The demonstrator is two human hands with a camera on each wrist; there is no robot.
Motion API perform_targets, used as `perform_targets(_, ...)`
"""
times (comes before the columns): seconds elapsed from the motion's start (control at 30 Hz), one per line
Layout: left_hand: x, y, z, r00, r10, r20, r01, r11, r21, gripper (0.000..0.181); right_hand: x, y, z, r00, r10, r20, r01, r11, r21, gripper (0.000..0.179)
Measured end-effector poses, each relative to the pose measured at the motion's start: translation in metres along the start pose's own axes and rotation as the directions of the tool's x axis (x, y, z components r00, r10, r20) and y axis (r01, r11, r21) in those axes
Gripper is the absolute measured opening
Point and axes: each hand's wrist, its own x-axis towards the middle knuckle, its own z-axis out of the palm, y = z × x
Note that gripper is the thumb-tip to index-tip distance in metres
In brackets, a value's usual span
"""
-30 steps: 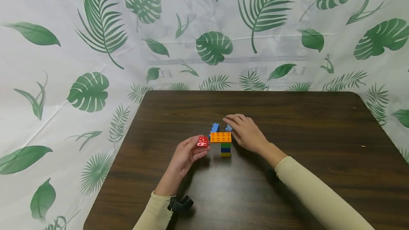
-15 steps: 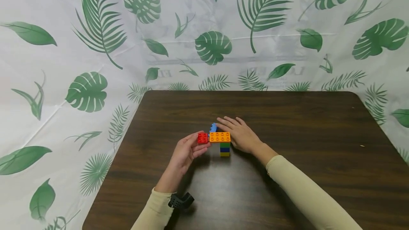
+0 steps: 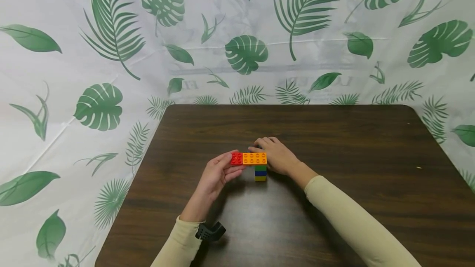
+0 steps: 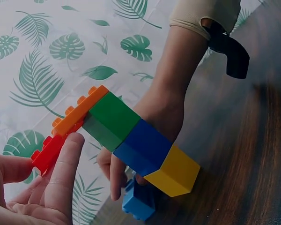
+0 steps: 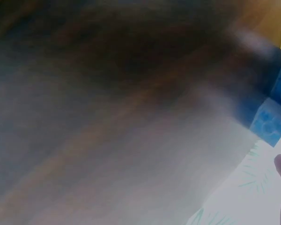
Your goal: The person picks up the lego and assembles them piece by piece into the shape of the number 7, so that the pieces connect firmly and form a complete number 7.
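Observation:
In the head view my left hand (image 3: 214,176) pinches a red brick (image 3: 236,158) between thumb and fingers. The red brick lies against the left end of an orange brick (image 3: 254,158). Beneath the orange one stand a green brick (image 4: 113,119), a dark blue brick (image 4: 143,146) and a yellow brick (image 4: 174,171), stacked upright on the table. Behind this stack is my right hand (image 3: 278,158), fingers extended and lowered. In the left wrist view its fingers hang beside a light blue brick (image 4: 138,201); whether they touch it is unclear. The right wrist view shows light blue studs (image 5: 270,123) near a fingertip.
The dark wooden table (image 3: 352,143) extends on both sides of the stack. A leaf-patterned white sheet (image 3: 208,24) hangs behind and to the left of it. The stack hides the blue pieces from the head view.
The red brick has moved right, up against the orange brick. My right hand has moved left behind the stack and now covers the blue pieces that showed there.

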Motion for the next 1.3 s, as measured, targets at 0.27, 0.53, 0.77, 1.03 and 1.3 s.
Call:
perform_targets(0.27, 0.000, 0.002, 0.000, 1.000, 0.004, 0.022, -0.003, 1.000, -0.011, 0.045, 0.004, -0.003, -0.008, 0.994, 0.102, 0.027, -0.104, 0.991, 0.079, 0.040)
perform_targets(0.53, 0.001, 0.004, 0.000, 1.000, -0.003, 0.023, 0.004, 1.000, -0.018, 0.044, 0.001, -0.007, -0.025, 0.962, 0.264, -0.069, -0.233, 0.926, 0.296, 0.033)
perform_targets(0.77, 0.001, 0.004, 0.001, 1.000, -0.004, 0.013, 0.004, 1.000, -0.008, 0.043, 0.000, -0.007, -0.046, 0.899, 0.410, -0.152, -0.266, 0.789, 0.554, 0.023)
perform_targets(1.03, 0.002, 0.006, 0.001, 1.000, -0.003, 0.024, 0.003, 1.000, 0.031, 0.044, 0.004, -0.025, -0.080, 0.890, 0.385, -0.245, -0.132, 0.732, 0.668, 0.023)
perform_targets(1.3, -0.001, 0.010, 0.000, 0.998, 0.017, 0.055, -0.021, 0.996, 0.083, 0.045, 0.004, -0.052, -0.094, 0.929, 0.203, -0.309, 0.046, 0.765, 0.642, 0.026)
